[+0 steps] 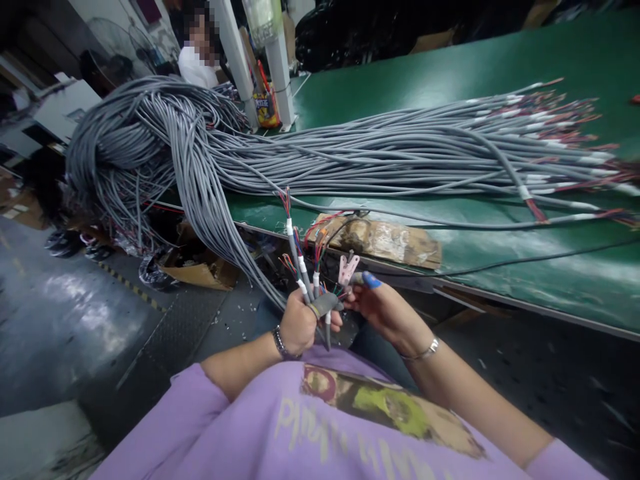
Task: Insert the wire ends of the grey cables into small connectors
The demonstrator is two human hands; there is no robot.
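Note:
My left hand (300,323) is closed around several grey cables (307,283), whose white-wrapped ends and coloured wires stick up above the fist. A grey covering wraps its thumb. Close beside it, my right hand (375,303) has its fingertips pinched at the thin coloured wires (345,291) of one cable end. Blue material covers a digit of that hand. A pink clip (347,269) stands just beyond the fingertips at the bench edge. The held cables run up left into a large bundle of grey cables (350,157) lying across the green bench.
A worn wooden block (385,240) with tape on it sits at the edge of the green bench (565,267). A black cord (500,263) crosses the bench. Beneath the hanging cables is an open cardboard box (200,263). A yellow packet (265,110) leans by white posts; a person (197,63) is behind.

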